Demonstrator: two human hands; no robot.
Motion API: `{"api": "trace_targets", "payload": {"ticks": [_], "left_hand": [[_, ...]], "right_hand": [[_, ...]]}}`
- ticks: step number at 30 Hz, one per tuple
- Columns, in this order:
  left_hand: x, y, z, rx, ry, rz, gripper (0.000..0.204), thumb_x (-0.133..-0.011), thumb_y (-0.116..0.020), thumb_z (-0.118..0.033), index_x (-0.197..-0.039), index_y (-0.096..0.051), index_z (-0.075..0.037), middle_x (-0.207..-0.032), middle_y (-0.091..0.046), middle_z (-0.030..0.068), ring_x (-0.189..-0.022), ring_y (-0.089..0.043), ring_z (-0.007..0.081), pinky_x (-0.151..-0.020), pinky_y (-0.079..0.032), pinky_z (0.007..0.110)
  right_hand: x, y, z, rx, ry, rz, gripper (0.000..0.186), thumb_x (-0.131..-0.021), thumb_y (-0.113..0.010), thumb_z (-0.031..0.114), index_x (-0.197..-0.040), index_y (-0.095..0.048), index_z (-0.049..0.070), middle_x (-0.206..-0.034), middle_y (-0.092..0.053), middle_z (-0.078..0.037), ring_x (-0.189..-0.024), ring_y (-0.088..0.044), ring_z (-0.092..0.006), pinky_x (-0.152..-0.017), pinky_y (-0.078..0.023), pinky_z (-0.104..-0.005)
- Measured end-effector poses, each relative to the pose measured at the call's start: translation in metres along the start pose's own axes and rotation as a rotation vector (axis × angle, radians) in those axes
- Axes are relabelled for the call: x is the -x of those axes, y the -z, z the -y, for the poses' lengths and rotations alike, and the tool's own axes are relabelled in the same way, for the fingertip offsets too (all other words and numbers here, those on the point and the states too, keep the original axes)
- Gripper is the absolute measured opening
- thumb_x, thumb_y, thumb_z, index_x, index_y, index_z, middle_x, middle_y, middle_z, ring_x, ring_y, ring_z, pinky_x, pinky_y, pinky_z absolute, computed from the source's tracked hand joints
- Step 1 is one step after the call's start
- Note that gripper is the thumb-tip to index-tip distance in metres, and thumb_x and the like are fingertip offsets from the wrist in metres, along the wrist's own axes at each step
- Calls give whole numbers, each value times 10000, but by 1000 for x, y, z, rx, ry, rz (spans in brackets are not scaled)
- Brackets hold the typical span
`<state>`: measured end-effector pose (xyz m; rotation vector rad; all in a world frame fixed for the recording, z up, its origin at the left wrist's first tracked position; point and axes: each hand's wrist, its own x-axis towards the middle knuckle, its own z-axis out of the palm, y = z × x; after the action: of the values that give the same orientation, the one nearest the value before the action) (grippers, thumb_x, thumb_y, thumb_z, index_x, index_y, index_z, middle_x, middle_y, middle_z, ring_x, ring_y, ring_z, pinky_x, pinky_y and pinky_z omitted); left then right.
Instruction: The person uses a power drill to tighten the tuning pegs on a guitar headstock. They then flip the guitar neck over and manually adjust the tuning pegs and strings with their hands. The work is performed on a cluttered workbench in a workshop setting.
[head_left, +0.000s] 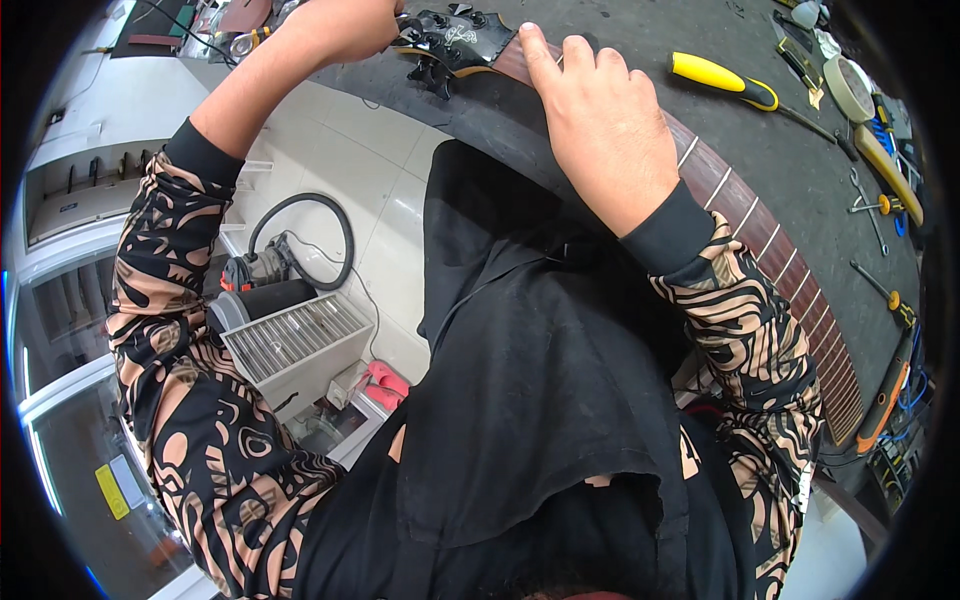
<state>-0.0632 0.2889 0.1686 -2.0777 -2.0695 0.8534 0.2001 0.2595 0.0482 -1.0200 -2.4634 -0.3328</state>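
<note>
A guitar neck with a dark reddish-brown fretboard and metal frets curves along the near edge of the dark bench. Its black headstock, with several dark tuning pegs, lies at the top centre. My left hand is closed at the left end of the headstock; its fingertips are mostly hidden, and what they pinch cannot be made out. Just right of the headstock, my right hand grips across the guitar neck. One digit points toward the nut end, and the others bend over the far side.
On the bench lie a yellow-handled screwdriver, a tape roll, wrenches and an orange-and-black handled tool. A black apron hangs before me. A vacuum cleaner stands on the tiled floor at left.
</note>
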Motion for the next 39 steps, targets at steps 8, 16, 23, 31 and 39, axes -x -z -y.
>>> {"api": "trace_targets", "payload": {"ticks": [8,16,23,31,39], "left_hand": [[-34,18,5,146,150,482,323,-960,-579,-182,-911,-828,18,-833,-805,133,-706,-753,277,-637,-611,454],[-4,44,12,146,-45,252,246,-1024,-645,-213,-1075,-768,-6,-857,-779,142,-768,-747,323,-698,-581,461],[4,7,39,-65,-425,-94,100,-996,-676,-155,-1009,-642,-62,-865,-727,183,-884,-726,425,-770,-547,529],[-4,-8,59,-272,-717,-326,133,-935,-668,-124,-1069,-664,-121,-925,-684,93,-945,-697,312,-817,-527,448],[1,-14,64,-321,-750,-356,168,-982,-641,-162,-1146,-661,-130,-989,-657,82,-974,-669,284,-847,-506,430]], "right_hand": [[0,2,-2,-17,-4,3,561,-980,-699,186,-1528,-605,112,-1040,-672,-78,-939,-713,-232,-742,-578,-374],[-1,3,-4,-11,2,13,555,-989,-691,180,-1532,-602,109,-1061,-684,-82,-948,-719,-226,-746,-589,-367],[-2,3,-1,-65,-6,60,621,-976,-659,116,-1585,-542,90,-1110,-660,-107,-974,-698,-255,-779,-592,-388],[-2,8,-3,-53,-16,82,665,-961,-643,86,-1613,-512,83,-1134,-640,-111,-988,-680,-265,-787,-585,-389],[-2,8,-1,-60,-11,75,666,-961,-640,90,-1615,-511,89,-1133,-639,-110,-990,-680,-264,-788,-583,-391]]}}
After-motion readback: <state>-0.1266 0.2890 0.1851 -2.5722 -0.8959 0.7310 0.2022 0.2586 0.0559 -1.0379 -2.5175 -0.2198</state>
